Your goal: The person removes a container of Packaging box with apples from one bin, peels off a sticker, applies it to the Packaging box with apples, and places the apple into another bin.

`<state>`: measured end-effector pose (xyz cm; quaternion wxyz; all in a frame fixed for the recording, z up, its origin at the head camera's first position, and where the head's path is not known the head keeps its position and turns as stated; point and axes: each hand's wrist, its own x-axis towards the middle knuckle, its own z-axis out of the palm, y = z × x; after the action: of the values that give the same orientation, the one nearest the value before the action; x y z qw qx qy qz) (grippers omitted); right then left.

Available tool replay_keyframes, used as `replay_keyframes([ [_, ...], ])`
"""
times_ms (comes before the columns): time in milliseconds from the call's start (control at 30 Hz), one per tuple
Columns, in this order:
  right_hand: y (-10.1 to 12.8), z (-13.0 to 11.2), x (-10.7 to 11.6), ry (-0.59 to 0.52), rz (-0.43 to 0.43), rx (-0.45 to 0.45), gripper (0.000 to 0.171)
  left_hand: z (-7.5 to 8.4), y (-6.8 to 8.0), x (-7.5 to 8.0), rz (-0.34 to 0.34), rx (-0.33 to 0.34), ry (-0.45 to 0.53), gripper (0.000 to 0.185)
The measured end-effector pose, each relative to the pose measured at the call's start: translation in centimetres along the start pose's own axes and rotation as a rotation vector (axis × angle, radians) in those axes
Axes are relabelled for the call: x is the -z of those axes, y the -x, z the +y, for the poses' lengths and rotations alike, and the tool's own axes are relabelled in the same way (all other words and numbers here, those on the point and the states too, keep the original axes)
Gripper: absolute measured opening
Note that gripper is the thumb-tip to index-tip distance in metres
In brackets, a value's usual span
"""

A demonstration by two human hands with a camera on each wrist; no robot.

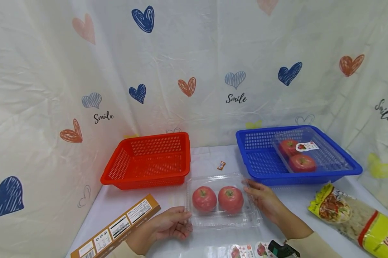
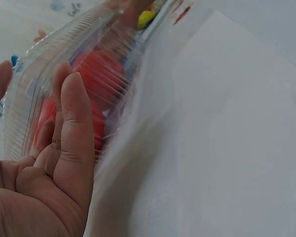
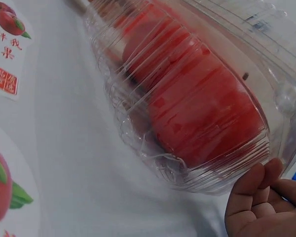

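A clear plastic clamshell container [image 1: 224, 220] with two red apples, one of them this apple [image 1: 204, 199], is held between both hands, tilted in the wrist views. At its left edge my left hand [image 1: 173, 224] pinches the rim, its lower fingers partly curled below. My right hand [image 1: 266, 200] grips the opposite edge, thumb and fingertips on the plastic. In the right wrist view the right fingers [image 3: 251, 182] press together at the container's corner. Apple-printed stickers [image 1: 240, 251] lie on the table in front of the container.
Behind stand a red basket [image 1: 145, 181] and a blue basket [image 1: 255, 161], the blue one bearing another clear apple box [image 1: 326, 154] with a sticker. A small candy [image 1: 221, 165] lies between them. A long orange-brown carton [image 1: 116, 227] is at left, a yellow-ended food bag [image 1: 352, 218] at right.
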<state>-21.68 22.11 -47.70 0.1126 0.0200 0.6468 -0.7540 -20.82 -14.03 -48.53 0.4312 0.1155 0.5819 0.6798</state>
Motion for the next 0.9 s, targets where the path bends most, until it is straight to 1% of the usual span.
replay_keyframes([
  [100,0.0,0.3,0.2,0.014,0.009,-0.003,0.069,-0.2,-0.1,-0.2,0.026,-0.008,-0.011,0.031],
  [167,0.0,0.4,0.3,0.042,0.005,0.001,0.07,-0.3,0.0,-0.3,0.072,-0.029,-0.049,0.031],
  [233,0.2,0.4,0.5,0.099,0.006,0.01,0.07,-0.4,0.1,-0.4,0.128,-0.051,-0.1,0.03],
  [300,0.6,0.2,0.7,0.168,0.012,0.016,0.07,-0.5,0.3,-0.4,0.184,-0.086,-0.175,0.033],
  [367,1.2,-0.1,1.0,0.237,0.026,0.021,0.069,-0.5,0.7,-0.3,0.206,-0.104,-0.243,0.041],
  [433,2.0,-0.4,1.6,0.281,0.034,0.018,0.069,-0.5,1.2,-0.1,0.186,-0.121,-0.298,0.051],
  [467,2.4,-0.4,1.9,0.287,0.03,0.021,0.068,-0.5,1.6,0.0,0.166,-0.13,-0.325,0.054],
  [533,3.3,-0.6,2.7,0.306,0.023,0.023,0.066,-0.5,2.3,0.2,0.107,-0.145,-0.369,0.055],
  [567,3.7,-0.6,3.2,0.32,0.013,0.026,0.064,-0.5,2.6,0.2,0.088,-0.155,-0.408,0.052],
  [633,4.4,-0.4,4.1,0.381,-0.016,0.051,0.058,-0.4,3.2,0.2,0.08,-0.155,-0.488,0.041],
  [700,5.1,-0.2,5.0,0.496,-0.053,0.078,0.051,-0.5,3.6,0.0,0.095,-0.143,-0.568,0.028],
  [767,5.6,0.0,5.6,0.644,-0.129,0.121,0.043,-0.8,3.9,-0.4,0.13,-0.126,-0.653,0.022],
  [833,6.2,0.1,5.9,0.764,-0.218,0.122,0.036,-1.2,3.9,-1.1,0.156,-0.123,-0.713,0.023],
  [900,6.7,0.2,5.9,0.847,-0.315,0.108,0.033,-1.7,3.7,-1.8,0.181,-0.138,-0.77,0.023],
])
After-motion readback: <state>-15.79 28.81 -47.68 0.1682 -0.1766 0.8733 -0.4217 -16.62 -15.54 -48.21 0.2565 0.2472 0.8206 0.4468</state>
